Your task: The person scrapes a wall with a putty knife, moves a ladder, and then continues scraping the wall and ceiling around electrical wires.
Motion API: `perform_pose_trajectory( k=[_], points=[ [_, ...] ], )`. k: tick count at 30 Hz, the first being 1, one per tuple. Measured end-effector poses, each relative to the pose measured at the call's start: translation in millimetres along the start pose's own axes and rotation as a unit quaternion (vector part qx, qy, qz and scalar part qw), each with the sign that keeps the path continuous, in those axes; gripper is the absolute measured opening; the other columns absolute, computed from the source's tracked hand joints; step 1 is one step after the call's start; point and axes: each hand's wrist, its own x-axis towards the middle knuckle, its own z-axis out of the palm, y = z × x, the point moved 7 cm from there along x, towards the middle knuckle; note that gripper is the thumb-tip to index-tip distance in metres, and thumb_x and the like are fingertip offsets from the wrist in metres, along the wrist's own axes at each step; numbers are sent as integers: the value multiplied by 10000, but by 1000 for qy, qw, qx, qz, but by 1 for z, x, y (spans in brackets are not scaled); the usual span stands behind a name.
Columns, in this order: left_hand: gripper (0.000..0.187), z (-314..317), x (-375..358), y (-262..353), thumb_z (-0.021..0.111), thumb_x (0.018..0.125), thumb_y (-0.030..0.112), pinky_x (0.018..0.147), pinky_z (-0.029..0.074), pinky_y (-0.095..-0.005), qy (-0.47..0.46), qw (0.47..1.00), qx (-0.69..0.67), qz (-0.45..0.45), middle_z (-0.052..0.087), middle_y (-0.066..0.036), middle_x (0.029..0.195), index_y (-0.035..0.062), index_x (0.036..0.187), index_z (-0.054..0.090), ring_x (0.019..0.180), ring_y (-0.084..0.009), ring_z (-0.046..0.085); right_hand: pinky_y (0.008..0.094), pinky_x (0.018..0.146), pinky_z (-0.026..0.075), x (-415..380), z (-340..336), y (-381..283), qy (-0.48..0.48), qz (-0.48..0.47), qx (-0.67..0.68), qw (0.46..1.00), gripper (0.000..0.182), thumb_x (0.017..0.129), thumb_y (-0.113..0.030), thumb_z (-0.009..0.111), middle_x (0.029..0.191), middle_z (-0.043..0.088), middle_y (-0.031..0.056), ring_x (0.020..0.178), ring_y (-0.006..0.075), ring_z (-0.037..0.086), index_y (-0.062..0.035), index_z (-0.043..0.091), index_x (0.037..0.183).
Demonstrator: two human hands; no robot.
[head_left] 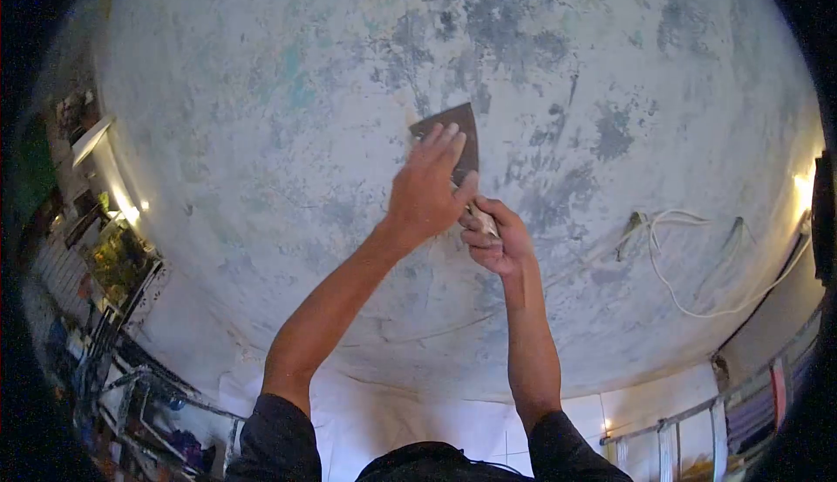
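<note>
A wide scraper (466,138) with a dark metal blade lies against the patchy grey and white wall (331,133). My right hand (504,242) is closed around its light, stained handle (482,220). On the blade rests my left hand (427,186), its fingers stretched out flat and its thumb out to the side near the handle. The blade's upper edge touches or nearly touches the wall; the exact contact cannot be made out. Part of the blade is hidden beneath the left fingers.
White cables (671,281) hang from holes in the wall at right. A metal ladder (667,447) stands at lower right, with metal frames (131,395) at lower left. A light (131,213) glows at left. Pale sheeting (392,403) lies along the wall's foot.
</note>
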Motion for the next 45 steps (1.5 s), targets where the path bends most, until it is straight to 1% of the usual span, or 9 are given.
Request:
perform_pose_trajectory(
  k=[5, 14, 16, 19, 23, 26, 34, 40, 45],
  points=[
    [504, -10, -1, -12, 551, 840, 137, 1113, 241, -496, -109, 985, 112, 76, 442, -147, 1393, 38, 1324, 455, 1323, -321, 373, 166, 271, 318, 19, -2, 1, -5, 7, 60, 998, 197, 975, -268, 458, 706, 517, 40, 402, 64, 386, -71, 475, 974],
    [581, 12, -16, -32, 542, 789, 71, 1078, 342, -426, -38, 975, 117, 184, 395, -152, 1417, -1, 1348, 403, 1344, -294, 347, 175, 309, 293, 35, 5, 32, 59, -20, -29, 998, 229, 983, -260, 449, 758, 552, 47, 453, 60, 402, -38, 503, 965],
    [582, 12, -27, -40, 540, 787, 75, 1068, 359, -424, -20, 984, 86, 152, 401, -164, 1410, -9, 1347, 402, 1331, -301, 367, 175, 342, 311, 27, -1, 29, 217, -108, -180, 953, 210, 974, -258, 471, 785, 589, 49, 455, 59, 408, -67, 513, 1051],
    [572, 6, -30, -49, 533, 788, 67, 1046, 391, -416, 0, 984, 94, 151, 418, -180, 1394, -18, 1340, 412, 1303, -312, 409, 210, 390, 359, 23, 4, 29, 201, -146, -210, 945, 359, 968, -254, 482, 876, 635, 76, 464, 68, 445, -101, 445, 1290],
    [536, 12, -26, -49, 521, 797, 39, 1021, 422, -404, 21, 969, 141, 201, 450, -192, 1367, -29, 1322, 438, 1286, -315, 431, 212, 379, 355, 27, -12, 30, 205, -112, -193, 953, 414, 965, -267, 486, 843, 636, 67, 450, 70, 443, -112, 417, 1343],
    [507, 15, -22, -48, 513, 810, 36, 1017, 426, -410, 23, 966, 157, 204, 456, -193, 1362, -37, 1308, 453, 1281, -319, 438, 213, 364, 338, 27, -22, 28, 194, -96, -173, 961, 406, 962, -300, 499, 781, 619, 57, 417, 68, 409, -124, 436, 1322],
    [527, 24, -23, -49, 498, 811, 47, 1023, 416, -424, 17, 973, 145, 182, 427, -207, 1386, -16, 1331, 438, 1282, -346, 432, 194, 321, 245, 23, -30, 25, 229, -33, -236, 944, 319, 963, -390, 492, 566, 435, -51, 372, 48, 317, -82, 558, 907],
    [507, 8, -8, -44, 504, 805, 56, 1010, 426, -426, -20, 973, 154, 171, 465, -216, 1352, -37, 1302, 465, 1270, -333, 448, 166, 289, 212, 37, -9, 33, 137, -35, -89, 986, 326, 985, -384, 440, 536, 396, -62, 353, 22, 290, -92, 553, 895],
    [511, 12, -16, -50, 506, 800, 47, 1001, 434, -428, -30, 977, 141, 159, 479, -204, 1343, -30, 1304, 466, 1256, -331, 465, 162, 284, 212, 28, -10, 39, 215, -29, -129, 968, 322, 986, -381, 438, 537, 399, -59, 352, 24, 293, -93, 559, 908]
  ],
)
